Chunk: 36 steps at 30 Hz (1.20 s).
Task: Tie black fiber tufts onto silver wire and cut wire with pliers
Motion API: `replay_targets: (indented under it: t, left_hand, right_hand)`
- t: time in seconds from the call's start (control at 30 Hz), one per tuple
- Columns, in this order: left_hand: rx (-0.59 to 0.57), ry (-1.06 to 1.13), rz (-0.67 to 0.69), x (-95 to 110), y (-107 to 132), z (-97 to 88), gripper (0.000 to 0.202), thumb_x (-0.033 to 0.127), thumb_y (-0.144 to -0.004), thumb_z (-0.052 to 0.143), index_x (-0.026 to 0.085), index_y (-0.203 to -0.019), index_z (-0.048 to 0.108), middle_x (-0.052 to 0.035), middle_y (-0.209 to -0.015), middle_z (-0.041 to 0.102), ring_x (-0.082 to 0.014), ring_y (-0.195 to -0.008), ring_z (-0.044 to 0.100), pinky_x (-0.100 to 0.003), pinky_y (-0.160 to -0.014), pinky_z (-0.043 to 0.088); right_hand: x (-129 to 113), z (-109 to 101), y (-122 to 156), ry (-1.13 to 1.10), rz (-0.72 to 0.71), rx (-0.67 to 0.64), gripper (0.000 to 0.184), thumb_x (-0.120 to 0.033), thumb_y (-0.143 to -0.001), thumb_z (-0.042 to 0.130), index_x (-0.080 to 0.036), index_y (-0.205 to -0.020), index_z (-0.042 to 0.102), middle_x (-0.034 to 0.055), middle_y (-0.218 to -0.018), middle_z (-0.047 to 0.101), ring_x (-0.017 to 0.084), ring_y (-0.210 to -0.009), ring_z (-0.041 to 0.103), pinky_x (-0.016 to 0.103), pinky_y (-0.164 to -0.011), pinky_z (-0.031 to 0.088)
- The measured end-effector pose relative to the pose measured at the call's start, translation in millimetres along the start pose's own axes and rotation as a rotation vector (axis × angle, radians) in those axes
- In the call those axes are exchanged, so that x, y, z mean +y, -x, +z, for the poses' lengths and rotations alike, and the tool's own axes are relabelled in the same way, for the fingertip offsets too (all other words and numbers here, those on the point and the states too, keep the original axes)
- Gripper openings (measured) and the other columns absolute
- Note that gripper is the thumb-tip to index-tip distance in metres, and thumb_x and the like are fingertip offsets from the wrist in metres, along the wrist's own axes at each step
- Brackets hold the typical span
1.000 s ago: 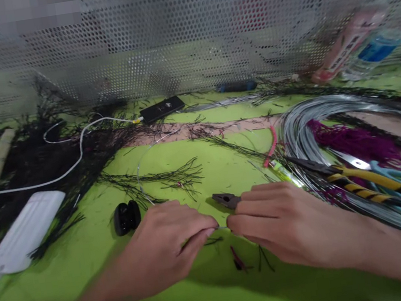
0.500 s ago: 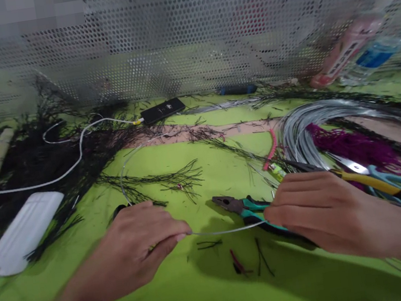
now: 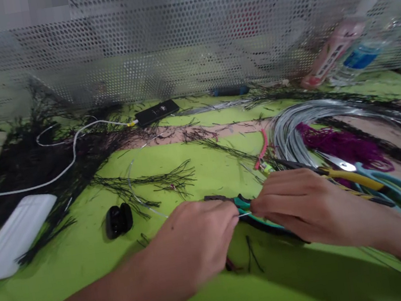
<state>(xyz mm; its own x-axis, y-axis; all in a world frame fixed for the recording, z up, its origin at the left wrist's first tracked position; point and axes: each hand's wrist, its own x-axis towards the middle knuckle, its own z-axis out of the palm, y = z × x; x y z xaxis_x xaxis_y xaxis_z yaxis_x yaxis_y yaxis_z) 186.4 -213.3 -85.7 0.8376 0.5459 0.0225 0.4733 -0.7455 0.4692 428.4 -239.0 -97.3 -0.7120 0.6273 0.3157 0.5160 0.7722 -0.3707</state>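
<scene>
A thin silvery wire (image 3: 245, 215) runs between my two hands, with only a short piece showing. My left hand (image 3: 202, 238) pinches it from the left, and the wire's loose length curves away behind that hand. Close by on the right, my right hand (image 3: 307, 207) is closed on the same wire. Under the hands lie pliers with teal and black handles (image 3: 244, 203), partly covered. Dark thin strands (image 3: 252, 253) lie on the green surface in front. Purple strings (image 3: 343, 146) and a coil of silver wire (image 3: 284, 133) sit beyond my right hand.
Blue-handled scissors (image 3: 398, 186) and yellow-handled pliers (image 3: 359, 179) lie at right. A black earbud case (image 3: 119, 220) and a white flat device (image 3: 17, 238) are at left. A black power bank (image 3: 157, 112) with a white cable, bottles (image 3: 334, 52) and a perforated metal panel (image 3: 168, 34) stand behind.
My left hand has slid right along the wire, close to my right hand, shortening the stretch between them. The earbud case has come into full view. The view has shifted slightly.
</scene>
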Motion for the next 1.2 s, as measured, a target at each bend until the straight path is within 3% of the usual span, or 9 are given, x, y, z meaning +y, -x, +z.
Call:
replay_targets:
  t: [0.2, 0.43, 0.77, 1.0, 1.2]
  left_hand:
    - [0.119, 0.074, 0.0, -5, 11, -3.8, 0.025, 0.017, -0.104, 0.046, 0.017, -0.087, 0.064, 0.0025, -0.071, 0.063, -0.012, -0.059, 0.054, -0.027, -0.058, 0.035]
    - [0.115, 0.064, -0.013, -6, 19, -8.8, 0.025, 0.018, -0.105, 0.045, 0.018, -0.094, 0.067, 0.0021, -0.078, 0.069, -0.0121, -0.064, 0.061, -0.027, -0.061, 0.039]
    - [0.129, 0.026, -0.003, -9, 31, -17.9, 0.02, 0.015, -0.103, 0.049, 0.022, -0.09, 0.062, 0.0076, -0.07, 0.062, -0.0083, -0.057, 0.054, -0.023, -0.057, 0.036]
    - [0.189, 0.058, -0.017, -14, 46, -17.7, 0.014, 0.019, -0.102, 0.052, 0.029, -0.103, 0.063, 0.0103, -0.078, 0.07, -0.0077, -0.064, 0.064, -0.022, -0.06, 0.041]
    - [0.155, 0.079, -0.072, -15, 53, -14.7, 0.015, 0.021, -0.103, 0.05, 0.029, -0.102, 0.063, 0.01, -0.076, 0.068, -0.0084, -0.063, 0.062, -0.022, -0.062, 0.04]
  right_hand:
    - [9, -8, 4, -0.12, 0.027, 0.058, 0.009, -0.015, -0.1, 0.056, -0.017, -0.1, 0.065, 0.0027, -0.079, 0.066, 0.014, -0.071, 0.056, 0.029, -0.067, 0.039]
    - [21, -14, 7, -0.213, -0.006, 0.061, 0.01, -0.01, -0.098, 0.058, -0.015, -0.1, 0.066, 0.0041, -0.079, 0.066, 0.013, -0.072, 0.057, 0.028, -0.066, 0.041]
    - [33, -24, 13, -0.359, 0.069, 0.07, 0.007, -0.012, -0.095, 0.064, -0.016, -0.091, 0.069, 0.0004, -0.076, 0.069, 0.006, -0.066, 0.062, 0.018, -0.063, 0.044]
    - [21, -12, 12, -0.602, 0.147, 0.194, 0.012, -0.008, -0.084, 0.069, -0.017, -0.092, 0.068, 0.0007, -0.074, 0.072, 0.008, -0.061, 0.064, 0.02, -0.059, 0.048]
    - [16, -2, 14, -0.661, 0.189, 0.277, 0.01, -0.01, -0.085, 0.072, -0.017, -0.093, 0.071, 0.0008, -0.073, 0.071, 0.01, -0.061, 0.063, 0.021, -0.058, 0.049]
